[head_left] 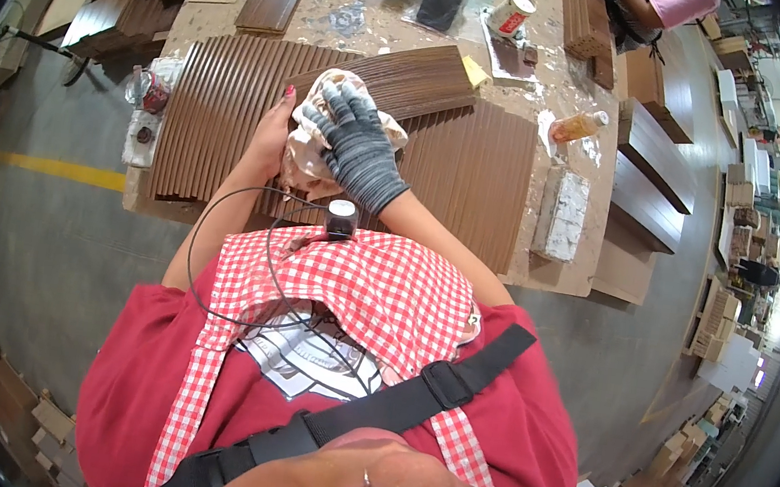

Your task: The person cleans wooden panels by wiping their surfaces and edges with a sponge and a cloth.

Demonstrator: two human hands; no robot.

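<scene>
A dark brown grooved wooden board [420, 82] lies slanted across rows of similar brown boards [221, 116] on the worktable. My left hand [272, 137], bare, is at the board's left end with the thumb up along its edge; its other fingers are mostly hidden. In a grey knit glove, my right hand [363, 148] presses a crumpled white cloth [308, 156] with brownish stains onto the board, fingers bent over it. More brown boards [471, 180], laid edge to edge, lie under and to the right of the slanted one. A scrap of yellow [474, 71] shows at its far right end.
On the worktable [513, 268] stand a white can [511, 15], an amber bottle [580, 126] and a paint-smeared white block [561, 214]. A clear container [148, 89] sits at the left edge. Stacked boards [652, 169] flank the right side; another person's arm [639, 1] shows beyond.
</scene>
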